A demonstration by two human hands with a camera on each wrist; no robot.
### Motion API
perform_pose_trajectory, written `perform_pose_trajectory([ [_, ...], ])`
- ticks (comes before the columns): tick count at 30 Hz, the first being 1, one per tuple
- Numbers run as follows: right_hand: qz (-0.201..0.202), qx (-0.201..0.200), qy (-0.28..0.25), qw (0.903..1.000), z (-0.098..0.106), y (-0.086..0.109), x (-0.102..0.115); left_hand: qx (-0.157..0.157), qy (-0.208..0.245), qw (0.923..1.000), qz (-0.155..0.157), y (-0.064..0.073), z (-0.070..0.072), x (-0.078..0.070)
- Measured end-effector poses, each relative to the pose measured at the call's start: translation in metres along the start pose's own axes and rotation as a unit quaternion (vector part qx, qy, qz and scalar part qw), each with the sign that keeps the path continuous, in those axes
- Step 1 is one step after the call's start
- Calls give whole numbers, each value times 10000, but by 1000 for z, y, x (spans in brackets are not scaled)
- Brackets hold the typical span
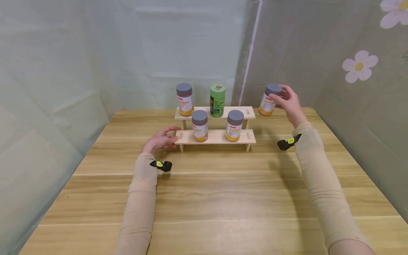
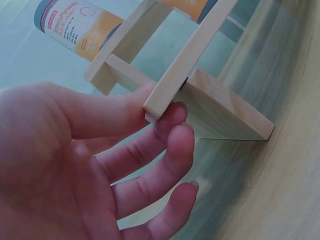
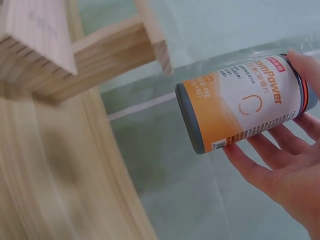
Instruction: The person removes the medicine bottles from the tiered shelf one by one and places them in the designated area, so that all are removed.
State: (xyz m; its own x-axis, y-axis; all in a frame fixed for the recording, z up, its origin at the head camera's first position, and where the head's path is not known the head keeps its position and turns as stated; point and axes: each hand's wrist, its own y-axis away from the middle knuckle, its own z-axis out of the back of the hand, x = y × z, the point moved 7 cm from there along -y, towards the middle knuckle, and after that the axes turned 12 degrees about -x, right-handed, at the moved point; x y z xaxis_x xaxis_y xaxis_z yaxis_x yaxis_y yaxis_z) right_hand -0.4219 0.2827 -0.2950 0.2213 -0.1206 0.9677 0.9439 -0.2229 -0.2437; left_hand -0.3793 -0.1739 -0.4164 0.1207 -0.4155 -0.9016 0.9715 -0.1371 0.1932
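Observation:
My right hand (image 1: 289,102) grips a grey-capped supplement bottle (image 1: 267,104) by its upper part, in the air to the right of a two-tier wooden rack (image 1: 220,136). In the right wrist view that bottle (image 3: 245,102) shows an orange and white label. At the rack's left end, my left hand (image 1: 160,140) pinches the lower shelf board between thumb and fingers; the left wrist view shows the board's end (image 2: 165,97) there. Two matching bottles, a left one (image 1: 199,127) and a right one (image 1: 234,127), stand on the lower tier. The upper tier bears another (image 1: 185,101) and a green bottle (image 1: 217,102).
The rack stands toward the back of a wood-grain table (image 1: 220,198). Behind the table hangs a pale curtain (image 1: 191,42), with a grey flowered part (image 1: 302,46) at the right. Small black wrist cameras sit on the left sleeve (image 1: 140,198) and right sleeve (image 1: 322,184).

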Motion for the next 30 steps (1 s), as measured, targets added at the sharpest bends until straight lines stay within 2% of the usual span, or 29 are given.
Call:
perform_pose_trajectory([
  [6, -140, -86, 182, 9997, 5, 0, -11, -10, 7, 10000, 3, -1, 0, -1],
  [16, -290, 76, 752, 9967, 1, 0, -29, 16, 122, 9999, 42, -3, 3, 2],
  [30, -385, 162, 696, 9967, -4, 8, -57, 43, 194, 9997, 111, -3, 2, 5],
])
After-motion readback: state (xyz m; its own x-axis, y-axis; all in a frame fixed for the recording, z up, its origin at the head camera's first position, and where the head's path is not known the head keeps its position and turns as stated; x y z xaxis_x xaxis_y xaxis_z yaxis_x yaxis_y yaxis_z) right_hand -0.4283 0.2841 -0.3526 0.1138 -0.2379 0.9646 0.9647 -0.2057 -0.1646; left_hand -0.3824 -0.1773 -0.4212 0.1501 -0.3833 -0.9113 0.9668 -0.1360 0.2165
